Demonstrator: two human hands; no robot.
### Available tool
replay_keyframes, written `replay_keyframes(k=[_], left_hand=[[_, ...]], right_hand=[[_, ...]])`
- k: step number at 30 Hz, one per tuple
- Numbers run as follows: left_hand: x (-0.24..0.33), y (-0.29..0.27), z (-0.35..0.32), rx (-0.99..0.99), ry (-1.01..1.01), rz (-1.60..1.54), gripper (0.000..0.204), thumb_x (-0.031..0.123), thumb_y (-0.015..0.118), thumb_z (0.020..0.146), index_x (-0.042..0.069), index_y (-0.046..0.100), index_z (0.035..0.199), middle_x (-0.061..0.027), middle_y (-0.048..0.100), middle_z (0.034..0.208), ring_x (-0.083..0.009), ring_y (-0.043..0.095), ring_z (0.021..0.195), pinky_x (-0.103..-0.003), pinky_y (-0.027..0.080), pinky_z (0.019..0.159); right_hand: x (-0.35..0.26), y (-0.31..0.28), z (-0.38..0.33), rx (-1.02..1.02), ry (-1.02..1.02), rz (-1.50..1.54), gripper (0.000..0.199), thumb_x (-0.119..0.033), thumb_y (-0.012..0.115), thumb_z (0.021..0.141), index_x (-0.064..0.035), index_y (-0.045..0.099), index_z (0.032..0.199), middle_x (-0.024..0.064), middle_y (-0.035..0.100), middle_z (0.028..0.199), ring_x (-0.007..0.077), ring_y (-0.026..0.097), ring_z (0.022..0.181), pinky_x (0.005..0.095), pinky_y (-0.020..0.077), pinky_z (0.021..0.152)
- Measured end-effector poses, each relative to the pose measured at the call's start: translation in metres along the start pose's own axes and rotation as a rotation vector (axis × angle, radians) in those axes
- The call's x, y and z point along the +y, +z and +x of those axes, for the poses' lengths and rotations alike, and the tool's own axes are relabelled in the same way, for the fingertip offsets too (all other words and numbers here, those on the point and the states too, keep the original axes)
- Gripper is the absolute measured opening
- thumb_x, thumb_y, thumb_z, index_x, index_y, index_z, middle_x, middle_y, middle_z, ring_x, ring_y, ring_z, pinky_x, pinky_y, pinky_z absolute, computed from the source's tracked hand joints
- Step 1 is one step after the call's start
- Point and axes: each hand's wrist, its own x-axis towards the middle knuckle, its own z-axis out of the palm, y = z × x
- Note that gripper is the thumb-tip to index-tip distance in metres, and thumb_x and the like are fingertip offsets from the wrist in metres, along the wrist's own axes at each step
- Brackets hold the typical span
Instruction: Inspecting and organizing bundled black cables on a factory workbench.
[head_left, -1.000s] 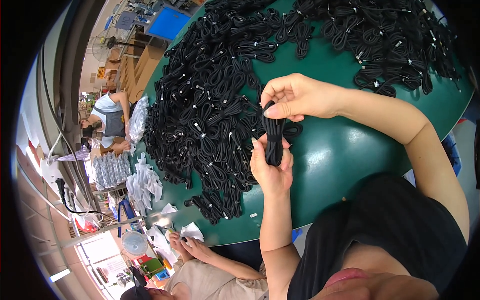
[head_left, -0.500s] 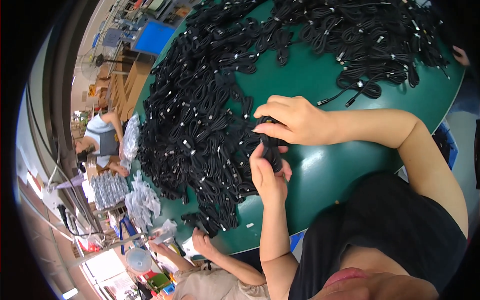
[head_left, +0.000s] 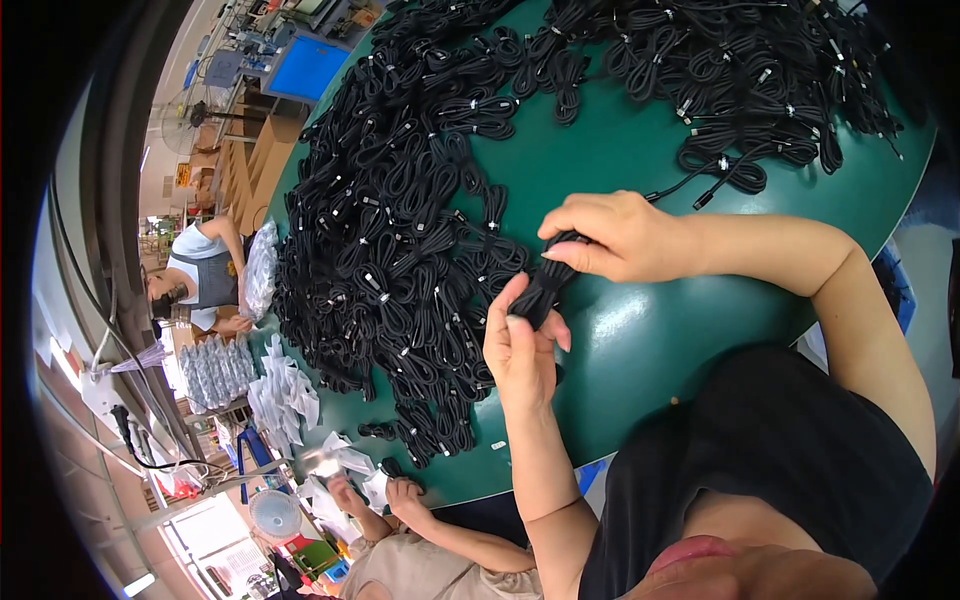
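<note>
A bundle of coiled black cable [head_left: 546,288] is held slantwise over the near part of the round green table [head_left: 640,385]. My left hand [head_left: 522,365] grips its lower end, thumb on top and fingers curled beneath. At the upper end my right hand [head_left: 628,240] pinches the coil between thumb and bent fingers. The bundle's middle looks gathered tight, but what binds it is too dark to make out. Just left of my hands spreads a large heap of similar coiled black cables [head_left: 400,220], with silvery plugs showing among the loops.
More cable bundles [head_left: 740,80] lie along the table's far right. A co-worker in a beige top [head_left: 430,570] handles small items by white bags [head_left: 285,390] at the lower left. Another person in an apron [head_left: 210,275] stands beyond clear wrapped packs [head_left: 215,372]. A fan [head_left: 275,515] stands behind.
The cable bundle has gone from nearly upright to a slant, its upper end swung right with my right hand. My left hand has shifted slightly left. The beige-clad co-worker's hands have drawn closer together.
</note>
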Motion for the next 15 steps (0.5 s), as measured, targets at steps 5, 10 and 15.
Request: replay_keyframes(k=[5, 10, 15], left_hand=[[0.001, -0.022, -0.002, 0.014, -0.042, 0.004, 0.030, 0.022, 0.048, 0.092, -0.003, 0.049, 0.109, -0.0190, 0.060, 0.085, -0.0129, 0.051, 0.051, -0.022, 0.040, 0.042], [0.056, -0.046, 0.019, 0.125, 0.221, -0.747, 0.065, 0.034, 0.052, 0.088, -0.015, 0.027, 0.123, -0.0327, 0.044, 0.120, -0.0252, 0.060, 0.077, -0.031, 0.055, 0.071], [0.023, -0.039, 0.019, 0.034, 0.081, -0.213, 0.045, 0.020, 0.052, 0.089, -0.009, 0.040, 0.121, -0.0239, 0.054, 0.111, -0.0236, 0.059, 0.081, -0.030, 0.051, 0.071]], right_hand=[[0.007, -0.016, 0.022, -0.223, 0.274, 0.071, 0.020, -0.020, 0.063, 0.082, -0.0041, 0.060, 0.093, 0.0085, 0.059, 0.081, 0.0179, 0.059, 0.061, 0.0273, 0.0473, 0.052], [0.110, -0.046, 0.054, -0.135, -0.097, -1.259, 0.020, -0.015, 0.059, 0.075, -0.0076, 0.064, 0.092, 0.0081, 0.048, 0.123, 0.0275, 0.035, 0.122, 0.0405, 0.0360, 0.093], [0.101, -0.048, 0.071, -0.460, 0.079, -1.148, 0.030, -0.008, 0.057, 0.072, -0.0042, 0.058, 0.102, 0.0109, 0.052, 0.118, 0.0285, 0.035, 0.125, 0.0481, 0.0278, 0.100]])
